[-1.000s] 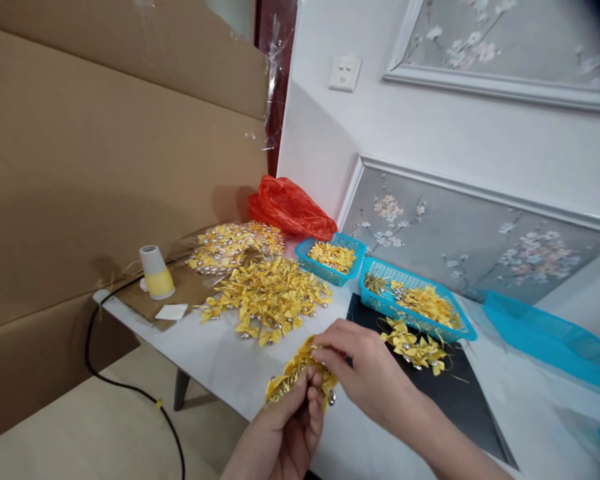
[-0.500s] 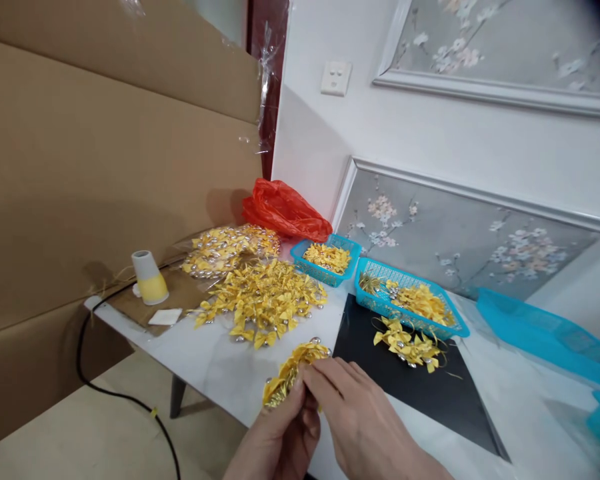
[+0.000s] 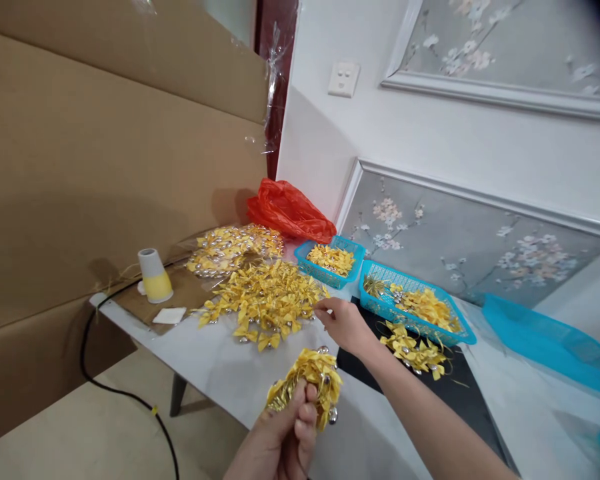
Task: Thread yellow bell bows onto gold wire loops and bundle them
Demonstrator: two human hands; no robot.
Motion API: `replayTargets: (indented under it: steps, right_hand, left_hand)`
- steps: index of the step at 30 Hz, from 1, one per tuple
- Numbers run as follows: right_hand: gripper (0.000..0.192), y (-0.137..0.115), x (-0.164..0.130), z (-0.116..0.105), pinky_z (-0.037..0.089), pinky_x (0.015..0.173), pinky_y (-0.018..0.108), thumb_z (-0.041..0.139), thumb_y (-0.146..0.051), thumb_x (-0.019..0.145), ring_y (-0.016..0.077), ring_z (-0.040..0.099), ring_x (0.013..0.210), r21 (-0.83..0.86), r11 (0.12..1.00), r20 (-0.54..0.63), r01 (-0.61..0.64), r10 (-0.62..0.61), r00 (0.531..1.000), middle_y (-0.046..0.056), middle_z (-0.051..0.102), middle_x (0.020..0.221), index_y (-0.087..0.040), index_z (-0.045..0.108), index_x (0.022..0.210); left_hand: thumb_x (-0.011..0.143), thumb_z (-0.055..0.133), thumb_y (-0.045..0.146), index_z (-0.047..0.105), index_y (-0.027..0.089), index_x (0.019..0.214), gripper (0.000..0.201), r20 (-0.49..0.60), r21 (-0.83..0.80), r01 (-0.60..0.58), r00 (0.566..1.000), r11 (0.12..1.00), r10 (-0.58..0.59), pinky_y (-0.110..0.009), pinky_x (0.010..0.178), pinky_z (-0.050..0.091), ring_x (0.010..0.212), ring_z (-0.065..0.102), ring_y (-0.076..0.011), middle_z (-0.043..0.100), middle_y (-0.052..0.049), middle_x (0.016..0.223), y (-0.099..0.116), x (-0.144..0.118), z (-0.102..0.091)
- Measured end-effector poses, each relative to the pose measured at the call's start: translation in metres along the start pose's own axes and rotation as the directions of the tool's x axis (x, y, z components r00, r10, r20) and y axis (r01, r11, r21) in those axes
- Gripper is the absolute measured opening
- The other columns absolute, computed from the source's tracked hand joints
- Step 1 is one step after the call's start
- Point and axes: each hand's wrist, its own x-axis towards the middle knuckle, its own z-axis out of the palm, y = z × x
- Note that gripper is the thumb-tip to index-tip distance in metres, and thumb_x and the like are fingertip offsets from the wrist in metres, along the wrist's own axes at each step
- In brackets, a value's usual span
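Bows [image 3: 265, 303] lie heaped on the tabletop [image 3: 215, 363], just ahead and left of the right hand [image 3: 343, 323], whose fingers pinch at the heap's near edge. Left hand [image 3: 283, 440], lower and nearer, grips a bunch of bows [image 3: 307, 380].

Open tabletop [image 3: 215, 357] near the front edge; crowded toward the wall.
Bare strip between bow pile [image 3: 265, 300] and held bunch [image 3: 307, 380]. Blocked behind by baskets [image 3: 375, 293], red bag [image 3: 290, 210] and cardboard [image 3: 105, 167]; at left by cup [image 3: 154, 275]; loose bows [image 3: 415, 350] on black mat [image 3: 460, 400].
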Motion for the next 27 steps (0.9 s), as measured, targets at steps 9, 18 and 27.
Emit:
replayTargets:
  steps: [9,18,27]
  right_hand:
    - [0.024,0.018,0.026,0.034,0.055,0.08,0.04,0.058,-0.03,0.094,0.0204,0.065,0.094,-0.071,0.994,0.008,-0.081,0.082,0.997,0.007,0.063,0.114,-0.016,0.06,0.115]
    - [0.019,0.003,0.015,0.013,0.056,0.07,0.034,0.058,-0.03,0.094,0.0158,0.066,0.079,0.124,0.99,-0.017,0.067,-0.066,0.998,0.004,0.067,0.098,-0.014,0.063,0.105]
    - [0.011,-0.015,0.0,-0.024,0.053,0.063,0.028,0.062,-0.021,0.088,0.0157,0.065,0.074,0.253,0.955,-0.135,0.156,-0.124,0.983,0.002,0.069,0.083,-0.016,0.067,0.097]
  left_hand:
    - [0.093,0.042,0.0,0.065,-0.002,0.083,0.025,0.007,-0.02,0.006,1.0,1.0,-0.005,-0.015,0.048,0.058,0.05,0.066,-0.0091,0.065,-0.01,0.07,0.004,0.002,-0.001]
    - [0.092,0.048,0.003,0.065,0.0,0.079,0.023,0.038,-0.028,0.027,0.999,0.999,-0.026,-0.015,0.045,0.057,0.048,0.065,-0.0086,0.065,-0.008,0.066,0.003,0.009,-0.008]
    - [0.09,0.05,-0.002,0.065,-0.002,0.086,0.016,0.042,-0.005,0.001,0.999,1.0,-0.001,-0.015,0.048,0.058,0.05,0.067,-0.0083,0.068,-0.009,0.07,-0.002,0.009,-0.008]
